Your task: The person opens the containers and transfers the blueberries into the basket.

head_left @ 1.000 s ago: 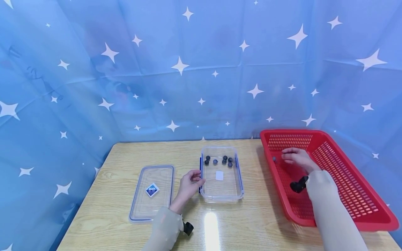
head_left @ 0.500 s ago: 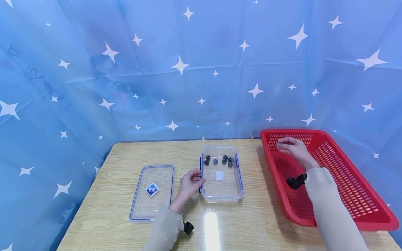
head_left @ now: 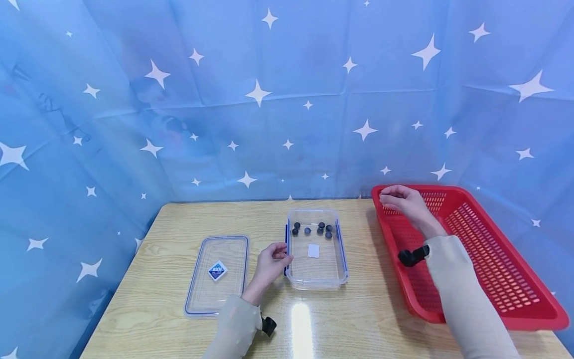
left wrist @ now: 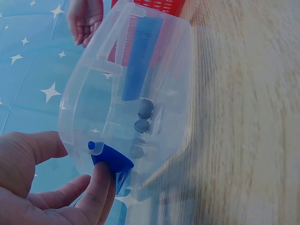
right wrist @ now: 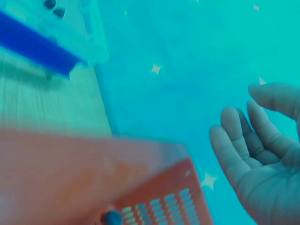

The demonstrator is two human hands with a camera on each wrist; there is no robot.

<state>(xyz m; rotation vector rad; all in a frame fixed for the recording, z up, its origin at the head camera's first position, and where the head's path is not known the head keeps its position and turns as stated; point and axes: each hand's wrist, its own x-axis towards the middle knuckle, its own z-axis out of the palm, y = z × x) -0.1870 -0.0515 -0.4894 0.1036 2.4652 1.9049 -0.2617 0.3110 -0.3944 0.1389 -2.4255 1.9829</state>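
Note:
A clear food storage container (head_left: 315, 271) with blue side latches stands lidless on the table. Inside it lie several blueberries (head_left: 307, 231), mostly toward the far end. My left hand (head_left: 271, 262) holds the container's left side, fingers against the blue latch (left wrist: 112, 161) and thumb at the rim. Above the far left corner of a red plastic basket (head_left: 405, 284) is my right hand (head_left: 410, 204). In the right wrist view its fingers are loosely bent, thumb apart, with nothing visible between them. One blueberry (right wrist: 112, 217) shows in the basket there; the head view hides it.
The container's clear lid (head_left: 217, 294), edged in blue and bearing a diamond label, lies flat to the left. A pale square (head_left: 313, 251) shows at the container's bottom. Behind the wooden table (head_left: 148, 299) hangs a blue cloth (head_left: 215, 114) with white stars.
My right hand has risen from inside the basket toward its far left rim. The blueberry seen beside it earlier is out of sight in the head view. The left hand stays put.

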